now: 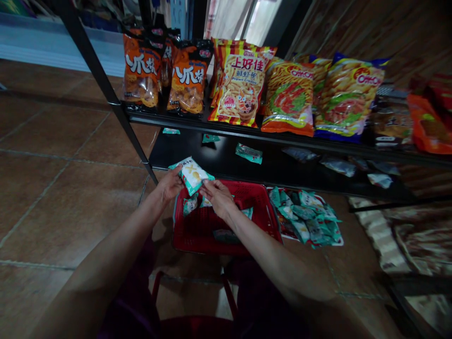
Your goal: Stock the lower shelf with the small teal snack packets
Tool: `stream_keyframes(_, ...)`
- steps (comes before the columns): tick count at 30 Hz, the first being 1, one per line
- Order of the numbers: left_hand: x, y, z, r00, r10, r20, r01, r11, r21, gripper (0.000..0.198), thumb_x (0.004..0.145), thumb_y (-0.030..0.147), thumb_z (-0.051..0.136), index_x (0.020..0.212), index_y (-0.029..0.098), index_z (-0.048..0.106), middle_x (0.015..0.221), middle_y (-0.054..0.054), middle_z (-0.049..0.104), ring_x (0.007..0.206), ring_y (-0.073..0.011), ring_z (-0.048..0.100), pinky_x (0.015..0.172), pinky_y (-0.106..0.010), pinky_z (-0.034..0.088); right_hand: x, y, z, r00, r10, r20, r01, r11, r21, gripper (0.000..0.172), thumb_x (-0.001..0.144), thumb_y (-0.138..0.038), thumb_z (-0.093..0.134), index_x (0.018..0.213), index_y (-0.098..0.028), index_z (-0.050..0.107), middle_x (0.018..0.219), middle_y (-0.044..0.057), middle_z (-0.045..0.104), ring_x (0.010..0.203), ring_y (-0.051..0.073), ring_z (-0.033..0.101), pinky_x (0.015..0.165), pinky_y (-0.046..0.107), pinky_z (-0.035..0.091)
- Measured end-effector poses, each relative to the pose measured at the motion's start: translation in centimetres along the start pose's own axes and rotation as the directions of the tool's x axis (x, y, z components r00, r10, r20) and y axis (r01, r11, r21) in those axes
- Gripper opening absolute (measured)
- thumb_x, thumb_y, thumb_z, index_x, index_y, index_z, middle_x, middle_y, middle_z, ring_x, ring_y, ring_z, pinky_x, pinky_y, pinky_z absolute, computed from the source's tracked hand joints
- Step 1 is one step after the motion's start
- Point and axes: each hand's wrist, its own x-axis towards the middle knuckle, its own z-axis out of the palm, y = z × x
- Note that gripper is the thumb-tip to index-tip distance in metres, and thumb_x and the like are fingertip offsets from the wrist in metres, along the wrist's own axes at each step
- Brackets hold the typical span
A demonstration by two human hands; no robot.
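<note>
A white and green snack bag [193,174] is held between my two hands, in front of the lower shelf and above the near basket. My left hand [171,184] grips its left edge, fingers closed. On its lower right corner, my right hand [218,197] pinches with thumb and fingers. Below them stands a red plastic basket [226,247] with a few similar green and white bags [190,204] inside. My right forearm hides part of the basket. Several more such packets lie on the black lower shelf [215,162], among them a green packet [249,153].
To the right of the basket, a second container [341,242] is heaped with green snack bags [307,216]. The upper shelf [197,123] carries orange snack bags [141,73] and prawn cracker bags [242,84]. A black shelf post [102,80] rises at left. Red stool legs [229,294] show below.
</note>
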Motion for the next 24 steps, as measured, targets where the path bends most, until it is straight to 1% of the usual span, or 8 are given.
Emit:
stream_keyframes(3,0.3,-0.3,0.1,1.0,-0.009,-0.024,0.009,1.0,-0.012,0.028,0.079,0.02,0.063,0.105,0.012,0.061,0.086,-0.01,0.07,0.076,-0.0202,0.067,0.073,-0.031,0.054,-0.4,0.1,0.2,0.996,0.083,0.021,-0.083,0.996,0.016,0.026,0.06,-0.022,0.079,0.064,-0.018,0.053,0.063,-0.005,0.063,0.063,0.008,0.061,0.068,0.022,0.052)
stream_keyframes(7,0.8,-0.9,-0.1,0.997,-0.02,-0.079,0.017,0.999,-0.039,0.028,0.08,0.017,0.061,0.107,0.012,0.06,0.085,-0.009,0.07,0.075,-0.0188,0.067,0.072,-0.03,0.054,-0.5,0.1,0.2,0.987,0.16,-0.002,-0.159,0.981,0.108,0.021,0.065,-0.016,0.075,0.066,-0.018,0.054,0.059,-0.005,0.063,0.058,0.006,0.059,0.062,0.019,0.049)
stream_keyframes(12,0.9,-1.1,-0.3,0.997,-0.046,-0.067,0.046,0.999,-0.012,0.026,0.082,0.02,0.058,0.107,0.012,0.061,0.08,-0.008,0.07,0.071,-0.0188,0.066,0.071,-0.031,0.054,-0.5,-0.1,0.2,0.981,0.192,0.016,-0.192,0.975,0.112,0.017,0.069,-0.013,0.07,0.065,-0.018,0.054,0.058,-0.004,0.064,0.058,0.007,0.062,0.057,0.017,0.049)
stream_keyframes(16,0.8,-0.9,-0.3,0.996,-0.068,-0.06,0.071,0.997,0.041,0.025,0.084,0.02,0.054,0.106,0.012,0.062,0.078,-0.008,0.069,0.071,-0.0193,0.066,0.072,-0.031,0.053,-0.7,-0.7,0.4,0.978,0.207,0.032,-0.209,0.974,0.086,0.014,0.073,-0.01,0.064,0.065,-0.017,0.055,0.059,-0.002,0.066,0.061,0.009,0.066,0.045,0.012,0.043)
stream_keyframes(17,0.8,-0.9,-0.3,0.997,-0.072,-0.04,0.074,0.996,0.051,0.024,0.085,0.019,0.053,0.106,0.011,0.063,0.079,-0.009,0.069,0.071,-0.0191,0.066,0.072,-0.031,0.053,-0.8,-0.8,0.4,0.977,0.207,0.046,-0.21,0.974,0.079,0.015,0.072,-0.009,0.064,0.064,-0.017,0.055,0.059,-0.002,0.066,0.062,0.01,0.067,0.044,0.011,0.042)
stream_keyframes(19,0.9,-0.9,-0.4,0.996,-0.08,0.032,0.078,0.995,0.058,0.024,0.086,0.019,0.051,0.105,0.011,0.063,0.083,-0.01,0.07,0.074,-0.0186,0.066,0.073,-0.03,0.053,-1.1,-1.1,0.4,0.978,0.193,0.079,-0.199,0.978,0.069,0.017,0.07,-0.009,0.066,0.063,-0.017,0.053,0.061,-0.001,0.067,0.064,0.011,0.068,0.046,0.012,0.045)
stream_keyframes(22,1.2,-1.1,-0.6,0.984,-0.087,0.157,0.079,0.995,0.055,0.024,0.085,0.022,0.053,0.105,0.012,0.063,0.09,-0.011,0.07,0.079,-0.0183,0.066,0.074,-0.028,0.053,-1.7,-1.2,0.5,0.979,0.162,0.123,-0.17,0.983,0.062,0.02,0.068,-0.01,0.069,0.062,-0.017,0.052,0.065,0.002,0.069,0.067,0.014,0.069,0.057,0.016,0.051)
stream_keyframes(24,1.4,-1.2,-0.7,0.977,-0.103,0.184,0.091,0.993,0.073,0.026,0.085,0.028,0.054,0.104,0.012,0.063,0.091,-0.012,0.069,0.08,-0.0192,0.066,0.074,-0.029,0.053,-2.0,-1.0,0.7,0.982,0.143,0.121,-0.152,0.986,0.072,0.021,0.068,-0.01,0.069,0.061,-0.017,0.051,0.064,0.002,0.069,0.068,0.014,0.07,0.064,0.019,0.054)
